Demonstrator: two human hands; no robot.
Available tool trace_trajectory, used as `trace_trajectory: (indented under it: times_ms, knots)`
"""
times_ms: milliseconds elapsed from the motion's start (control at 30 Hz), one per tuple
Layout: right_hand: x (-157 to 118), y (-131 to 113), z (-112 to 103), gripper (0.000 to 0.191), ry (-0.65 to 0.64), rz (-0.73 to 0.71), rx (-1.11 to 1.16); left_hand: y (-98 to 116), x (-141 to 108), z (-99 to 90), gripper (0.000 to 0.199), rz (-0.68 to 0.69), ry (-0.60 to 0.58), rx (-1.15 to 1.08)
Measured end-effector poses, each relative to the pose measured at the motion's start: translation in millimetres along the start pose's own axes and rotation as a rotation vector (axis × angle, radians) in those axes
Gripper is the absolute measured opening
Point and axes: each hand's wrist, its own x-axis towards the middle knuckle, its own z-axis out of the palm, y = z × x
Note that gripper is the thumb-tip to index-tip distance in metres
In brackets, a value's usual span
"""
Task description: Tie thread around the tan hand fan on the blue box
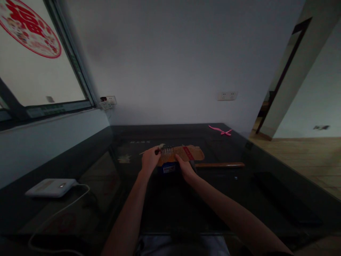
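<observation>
A flat tan piece (pixel 197 153), like cardboard, has ragged edges and a red band across it. Several thin dark pins or nails (pixel 167 150) stand in a row along its left part. My right hand (pixel 185 167) grips its near edge, thumb on top. At the left end of the row, the fingers of my left hand (pixel 151 159) are pinched together; what lies between them is too small to make out. Under the piece sits a blue box (pixel 169 168) with a pale label. A brown wooden handle (pixel 221 165) lies to the right, its left end by a dark shape near my right hand.
A white power bank (pixel 52 187) with a white cable (pixel 70 204) lies on the dark glossy table (pixel 119 209) at left. A pink ribbon (pixel 222 131) is near the back right corner. A long black object (pixel 287 199) rests on the right. A wall (pixel 170 71) stands behind.
</observation>
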Motion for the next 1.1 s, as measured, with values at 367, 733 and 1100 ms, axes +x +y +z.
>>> trace_trajectory:
  times_ms: [367, 733, 1100]
  knots:
    - [-43.6, -24.1, -7.5, 0.051, 0.054, 0.149, 0.1, -6.0, -4.2, 1.5, 0.019, 0.157, -0.034, -0.279]
    - [-38.6, -19.0, -13.6, 0.048, 0.07, 0.142, 0.116, -19.8, -5.5, 7.6, 0.037, -0.093, -0.214, -0.772]
    - [-77.5, -37.6, -37.5, 0.052, -0.083, 0.003, 0.036, -12.1, -10.3, 10.6, 0.033, -0.001, -0.329, -0.739]
